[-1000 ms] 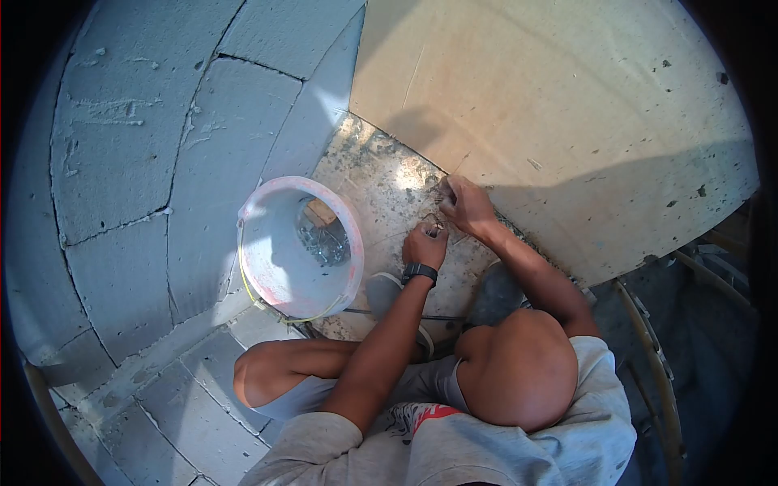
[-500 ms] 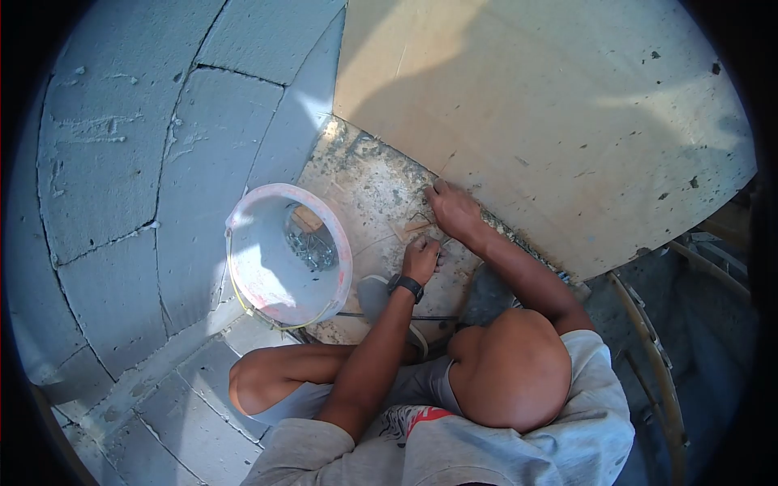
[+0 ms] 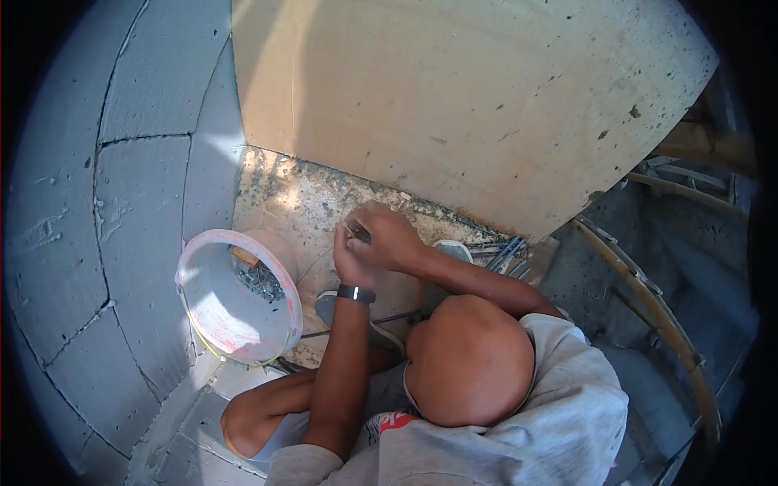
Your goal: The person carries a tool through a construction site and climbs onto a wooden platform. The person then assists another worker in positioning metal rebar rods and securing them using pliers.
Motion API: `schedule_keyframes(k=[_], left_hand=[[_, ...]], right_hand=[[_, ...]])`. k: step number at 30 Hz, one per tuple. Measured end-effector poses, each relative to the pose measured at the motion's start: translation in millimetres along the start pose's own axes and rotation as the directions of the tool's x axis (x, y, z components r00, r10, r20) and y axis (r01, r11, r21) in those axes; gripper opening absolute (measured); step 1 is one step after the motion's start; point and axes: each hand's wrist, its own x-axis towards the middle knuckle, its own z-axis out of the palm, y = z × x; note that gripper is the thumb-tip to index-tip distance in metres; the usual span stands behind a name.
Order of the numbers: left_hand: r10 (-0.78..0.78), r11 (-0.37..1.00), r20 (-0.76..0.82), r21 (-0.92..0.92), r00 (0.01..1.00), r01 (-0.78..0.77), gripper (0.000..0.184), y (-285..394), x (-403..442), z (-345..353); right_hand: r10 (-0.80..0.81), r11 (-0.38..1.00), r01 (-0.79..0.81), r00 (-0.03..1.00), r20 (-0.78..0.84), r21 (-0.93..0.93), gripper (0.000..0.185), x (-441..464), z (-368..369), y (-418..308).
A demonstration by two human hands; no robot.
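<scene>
My left hand [image 3: 354,261], with a dark band [image 3: 356,294] on its wrist, is closed, fingers upward, over the speckled floor board [image 3: 308,190]. My right hand [image 3: 387,236] meets it from the right, with its fingers curled. Between the fingertips are thin, dark bits [image 3: 357,232] too small and blurred to name. Left of both hands, a whitish bucket [image 3: 198,296] leans with its mouth toward me. Metal pieces [image 3: 261,283] and a brown block [image 3: 244,257] lie inside it.
A large tan panel [image 3: 454,97] rises beyond the board. Grey block walling [image 3: 146,211] stands at the left. Several dark rods [image 3: 507,256] lie right of my hands. Curved bamboo poles [image 3: 648,312] stand at the far right. My shoes and knees are close below my hands.
My hands have come together from apart, with the right hand leaving the panel's lower edge. The view has turned, so the bucket appears lower and farther left. The rods at the right now show.
</scene>
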Motion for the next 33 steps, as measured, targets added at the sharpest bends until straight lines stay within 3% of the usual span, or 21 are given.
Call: schedule_keyframes(k=[2, 3, 5, 8, 11, 13, 18, 24, 27, 28, 31, 33], left_hand=[[-0.073, 0.996, 0.025, 0.057, 0.997, 0.071, 0.040, -3.5, 19.2, -16.0], [-0.099, 0.986, -0.023, 0.135, 0.995, 0.102, 0.040, -5.6, 19.3, -17.4], [-0.009, 0.968, -0.187, 0.246, 0.982, 0.056, 0.040, -12.4, 16.1, 5.4], [-0.078, 0.930, -0.057, 0.356, 0.995, 0.093, 0.040, -4.2, 29.3, -28.7], [0.014, 0.875, -0.094, 0.482, 0.995, 0.033, 0.036, -5.0, 22.6, -6.8], [0.011, 0.871, -0.047, 0.491, 0.999, 0.013, 0.034, -7.8, 26.8, -3.0], [0.004, 0.816, 0.037, 0.578, 0.999, -0.025, 0.040, -9.7, 18.5, 28.6], [-0.040, 0.865, 0.195, 0.498, 0.980, -0.064, 0.043, 7.9, -5.4, 57.8], [-0.068, 0.908, 0.217, 0.418, 0.974, -0.030, 0.034, 26.3, -19.2, 67.6], [-0.053, 0.948, 0.266, 0.315, 0.962, -0.035, 0.031, 33.4, -21.2, 68.4], [0.041, 0.985, 0.354, 0.140, 0.934, -0.096, 0.026, 61.9, -38.3, 84.1], [0.092, 0.991, 0.409, 0.055, 0.908, -0.125, 0.026, 92.7, -56.7, 98.1]], right_hand=[[0.017, 0.999, -0.014, 0.998, -0.064, 0.043, 0.033, -11.7, -3.9, 4.6], [0.017, 0.998, -0.011, 0.996, -0.092, 0.067, 0.032, -17.1, -6.7, 7.8], [0.058, 0.997, -0.050, 0.985, -0.164, 0.056, 0.026, -29.8, -8.2, 24.9], [0.128, 0.991, -0.136, 0.962, -0.241, -0.018, 0.020, -59.9, -21.5, 53.9], [0.168, 0.961, -0.244, 0.892, -0.420, -0.134, 0.017, -91.0, -52.3, 92.6], [0.241, 0.864, -0.393, 0.873, -0.424, -0.316, 0.018, -108.4, -73.6, 112.4], [0.187, 0.772, -0.256, 0.966, -0.177, -0.581, 0.013, -122.9, -88.5, 118.5], [0.085, 0.777, -0.107, 0.994, -0.065, -0.620, 0.009, -113.7, -80.1, 119.5], [0.158, 0.734, -0.102, 0.987, 0.023, -0.672, 0.011, -106.9, -76.5, 122.1], [0.196, 0.722, -0.126, 0.980, 0.027, -0.680, 0.012, -101.4, -77.9, 117.8], [0.029, 0.790, -0.099, 0.992, -0.124, -0.606, 0.014, -76.1, -93.1, 89.4], [0.080, 0.933, -0.117, 0.990, -0.120, -0.342, 0.014, -49.7, -98.8, 64.1]])
